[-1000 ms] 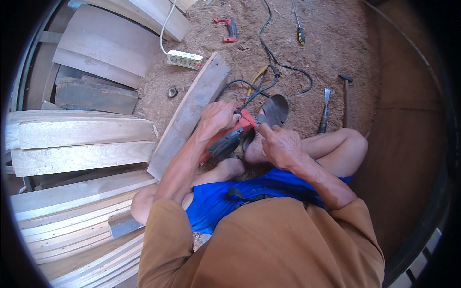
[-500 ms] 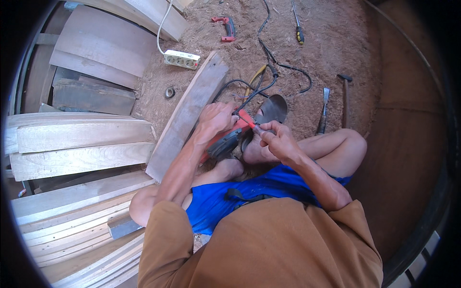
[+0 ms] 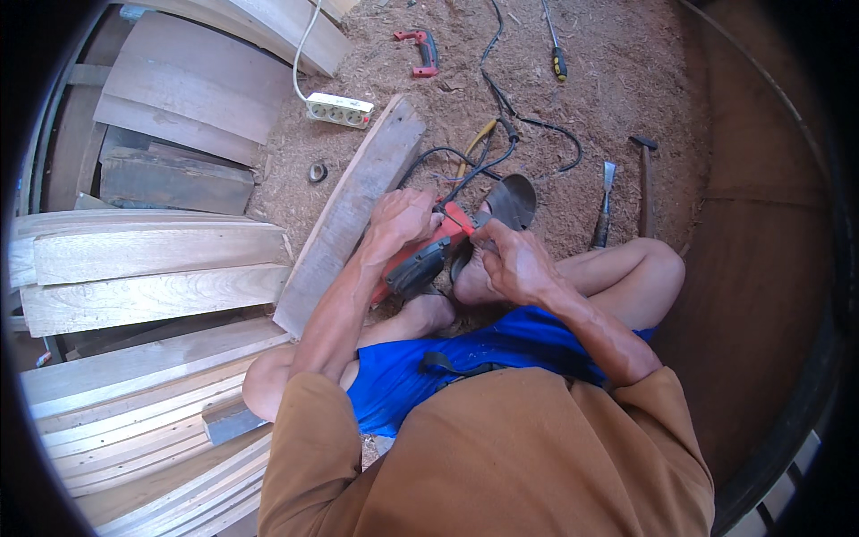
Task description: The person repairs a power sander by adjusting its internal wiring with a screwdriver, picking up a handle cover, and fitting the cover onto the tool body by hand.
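1. From my end of the headcam, the left hand is curled over the red-and-black power tool, seemingly gripping it; its fingertips are partly hidden. The power tool sits tilted between the two hands, just above the crossed legs.
2. Right hand is closed around a slim red-ended driver, probably a screwdriver. Its handle is mostly covered by the fingers, and I can't tell if the tip is seated in anything.
3. Step in hand, my read: driver work on the tool's housing. A loose red-and-black handle piece lies well beyond the left hand, so I'd call the tool partly apart.
4. Next move, I reckon, calls for a steady left grip, the driver kept in line and a controlled wrist turn. Slipping toward the left fingers is my main worry.
5. Versus half a second ago: the right hand has rolled over, knuckles up, and the driver's grey handle I could see then is covered now. Left hand is basically where it was.
6. Nearby: wooden board just left of the left hand, black cable beyond both, chisel and hammer right of the right hand.
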Tool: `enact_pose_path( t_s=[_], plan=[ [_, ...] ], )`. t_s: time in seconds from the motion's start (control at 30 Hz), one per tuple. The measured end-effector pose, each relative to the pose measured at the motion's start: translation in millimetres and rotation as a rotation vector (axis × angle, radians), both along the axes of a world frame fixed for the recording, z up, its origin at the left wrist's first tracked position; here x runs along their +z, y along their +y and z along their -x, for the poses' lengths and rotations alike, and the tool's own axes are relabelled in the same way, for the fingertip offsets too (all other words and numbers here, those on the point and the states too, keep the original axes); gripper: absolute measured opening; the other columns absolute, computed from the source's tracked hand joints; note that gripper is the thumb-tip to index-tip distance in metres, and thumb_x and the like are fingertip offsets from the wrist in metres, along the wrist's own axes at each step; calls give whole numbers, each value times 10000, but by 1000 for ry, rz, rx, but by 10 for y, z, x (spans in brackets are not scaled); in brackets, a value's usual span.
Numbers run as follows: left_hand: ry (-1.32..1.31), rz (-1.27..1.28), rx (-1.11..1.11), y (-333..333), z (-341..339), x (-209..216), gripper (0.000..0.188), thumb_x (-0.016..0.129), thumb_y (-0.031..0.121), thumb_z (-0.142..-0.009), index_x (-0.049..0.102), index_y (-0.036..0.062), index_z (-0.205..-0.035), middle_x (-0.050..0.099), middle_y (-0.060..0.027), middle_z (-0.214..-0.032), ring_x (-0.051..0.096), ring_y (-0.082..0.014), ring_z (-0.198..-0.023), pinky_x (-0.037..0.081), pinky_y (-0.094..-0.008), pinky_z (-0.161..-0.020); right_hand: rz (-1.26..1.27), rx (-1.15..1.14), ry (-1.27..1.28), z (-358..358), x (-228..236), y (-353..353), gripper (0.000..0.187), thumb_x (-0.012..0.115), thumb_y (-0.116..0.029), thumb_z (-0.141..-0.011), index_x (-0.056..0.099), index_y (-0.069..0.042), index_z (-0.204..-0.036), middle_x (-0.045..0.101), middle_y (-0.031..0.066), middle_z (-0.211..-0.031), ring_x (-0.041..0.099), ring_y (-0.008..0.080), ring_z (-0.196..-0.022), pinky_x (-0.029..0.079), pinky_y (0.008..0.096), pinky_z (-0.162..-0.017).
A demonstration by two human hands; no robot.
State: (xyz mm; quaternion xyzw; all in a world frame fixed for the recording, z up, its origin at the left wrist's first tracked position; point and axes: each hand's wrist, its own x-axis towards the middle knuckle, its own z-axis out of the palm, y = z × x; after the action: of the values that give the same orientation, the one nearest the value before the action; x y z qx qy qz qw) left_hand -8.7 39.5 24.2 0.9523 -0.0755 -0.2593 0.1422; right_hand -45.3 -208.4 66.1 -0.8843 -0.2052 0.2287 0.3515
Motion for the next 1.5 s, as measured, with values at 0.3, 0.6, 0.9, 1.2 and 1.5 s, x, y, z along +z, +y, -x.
enact_pose_path(
  t_s=[0.3, 0.6, 0.9, 1.2, 1.5],
  plan=[
    [-12, 53, 18, 55, -8, -77, 374, 720, 342, -931, 670, 48, -1157, 745, -237, -1079, 696, -442, -1075, 546, -544, -916, -97, -85, 59, -9, 37, -120, 319, 630, -120, -924, 663, -54, -1235, 725, 282, -974, 712, 484, -915, 556, 557, -806],
    [57, 121, 0, 124, -54, -147, 283, 670, 254, -947, 662, 41, -1133, 733, -255, -1082, 677, -468, -1086, 523, -565, -911, -89, -58, -32, 94, 131, -71, 336, 617, -96, -925, 669, -56, -1254, 735, 273, -1043, 709, 469, -990, 556, 533, -853],
    [25, 148, -6, 139, -42, -169, 260, 660, 227, -937, 658, 35, -1112, 730, -263, -1053, 673, -480, -1069, 522, -571, -903, -14, -46, -60, 122, 29, 5, 321, 622, -105, -925, 667, -83, -1242, 734, 261, -1023, 707, 470, -963, 556, 543, -835],
    [27, 155, 6, 140, -55, -172, 253, 661, 233, -944, 660, 35, -1102, 729, -261, -1047, 674, -482, -1063, 523, -565, -891, -21, -42, -57, 149, 89, 15, 341, 616, -99, -925, 651, -99, -1264, 730, 253, -1010, 702, 469, -931, 551, 557, -803],
    [38, 152, -1, 131, -59, -139, 252, 664, 236, -942, 659, 41, -1101, 732, -249, -1047, 679, -473, -1063, 527, -560, -891, 29, -40, -147, 198, 38, 55, 350, 651, -110, -926, 658, -144, -1274, 690, 202, -967, 695, 448, -868, 555, 551, -757]
  ],
)
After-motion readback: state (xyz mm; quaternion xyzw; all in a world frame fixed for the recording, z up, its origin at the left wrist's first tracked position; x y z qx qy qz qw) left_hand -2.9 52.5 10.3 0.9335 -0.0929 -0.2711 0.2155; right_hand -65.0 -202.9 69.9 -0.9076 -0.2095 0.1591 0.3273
